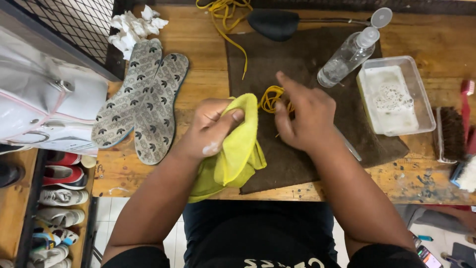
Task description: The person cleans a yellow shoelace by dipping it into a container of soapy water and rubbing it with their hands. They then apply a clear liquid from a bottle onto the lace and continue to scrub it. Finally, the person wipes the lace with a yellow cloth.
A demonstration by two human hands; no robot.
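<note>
Bright even light, soft shadows, sharp.

Worn wooden workbench [148,178], paint-flecked along its near edge right of the grip. Black wire-mesh panel [74,22] at far left. Below left of the grip, a wooden shoe rack [15,218] holding stacked sneakers [62,196]. Pale tiled floor [106,211] beneath the bench. Light even, shadows soft.

Phone [426,256] at bottom right corner, screen lit, colourful; clear plastic spray bottle [347,55] lying at top right.
</note>
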